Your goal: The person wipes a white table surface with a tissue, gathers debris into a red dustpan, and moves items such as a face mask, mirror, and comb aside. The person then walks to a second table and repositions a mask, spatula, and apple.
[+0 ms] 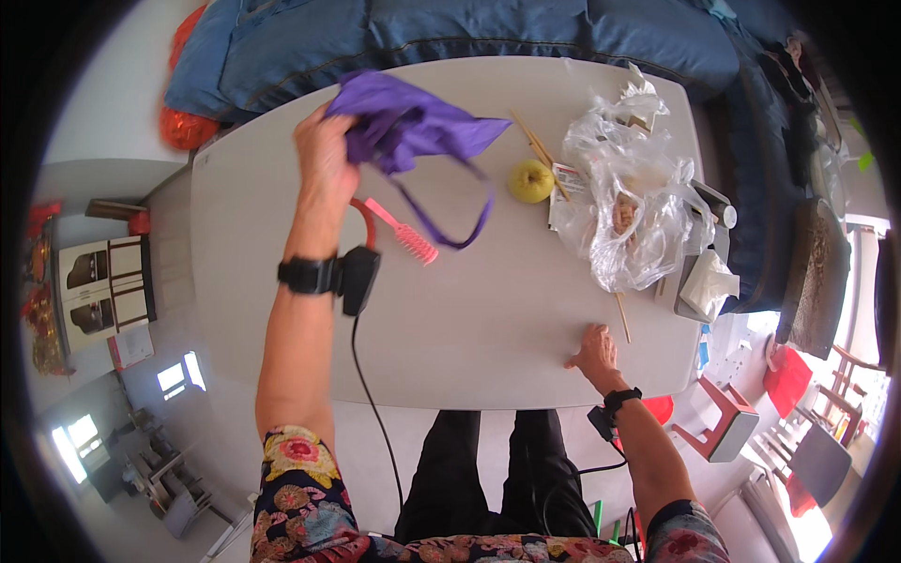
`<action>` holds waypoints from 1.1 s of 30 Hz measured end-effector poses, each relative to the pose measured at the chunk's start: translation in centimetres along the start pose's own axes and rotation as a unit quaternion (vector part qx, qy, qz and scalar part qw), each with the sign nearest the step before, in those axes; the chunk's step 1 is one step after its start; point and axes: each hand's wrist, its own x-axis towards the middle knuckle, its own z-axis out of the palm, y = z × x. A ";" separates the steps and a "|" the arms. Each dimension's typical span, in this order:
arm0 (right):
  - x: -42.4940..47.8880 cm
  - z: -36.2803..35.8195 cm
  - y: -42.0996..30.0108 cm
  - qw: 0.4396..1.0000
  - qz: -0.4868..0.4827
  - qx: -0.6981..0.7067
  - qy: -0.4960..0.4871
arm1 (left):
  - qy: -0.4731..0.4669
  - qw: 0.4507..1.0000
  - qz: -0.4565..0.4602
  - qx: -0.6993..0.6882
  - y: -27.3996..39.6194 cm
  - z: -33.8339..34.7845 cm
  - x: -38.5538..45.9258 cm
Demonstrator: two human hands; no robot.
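Observation:
Raised over the far left part of the table [479,338], my left hand [325,151] grips a crumpled purple fabric bag [422,130], whose strap loop hangs down to the right. Just below the bag lies a pink hairbrush [405,232], bristles showing. An orange-red ring-shaped object [366,218] is partly hidden by my left wrist. My right hand [597,354] rests on the table near its front edge, fingers apart and holding nothing. Close to it on the right lies a thin wooden stick [624,318]. Each wrist wears a black strap with a small device and cable.
On the right are a yellow-green apple [531,181], wooden chopsticks [538,144], a printed packet [566,186], clear plastic bags [633,204] and a tissue box [693,281]. A blue sofa [479,28] borders the far side. Stools, one red and grey [732,429], stand at the right.

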 end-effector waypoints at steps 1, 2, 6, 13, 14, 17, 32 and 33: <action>0.2 0.0 -0.5 1.000 -0.002 0.007 -0.001 | -0.011 1.000 0.002 -0.003 -0.8 2.0 1.4; 0.2 0.0 -0.3 1.000 0.002 0.008 -0.002 | -0.029 0.999 -0.011 -0.032 -2.1 3.9 2.6; 0.0 -0.1 0.2 1.000 0.017 0.017 -0.015 | -0.067 0.993 -0.029 -0.095 -5.9 11.9 4.6; 0.2 0.2 0.1 0.999 0.011 0.038 -0.006 | -0.116 0.990 -0.041 0.068 -12.8 16.6 8.1; 0.3 0.1 0.1 0.999 0.009 0.043 -0.004 | -0.121 0.989 -0.046 0.071 -14.1 16.7 8.7; 0.2 -0.2 0.8 0.999 0.012 0.046 -0.008 | -0.138 0.976 -0.046 0.162 -16.7 17.3 8.5; 0.0 -0.1 -0.2 0.999 0.003 0.044 0.000 | -0.214 0.898 -0.064 0.379 -17.1 18.2 5.9; -0.1 -0.1 -0.2 0.999 0.005 0.041 0.001 | -0.210 0.883 -0.065 0.414 -16.6 17.7 5.7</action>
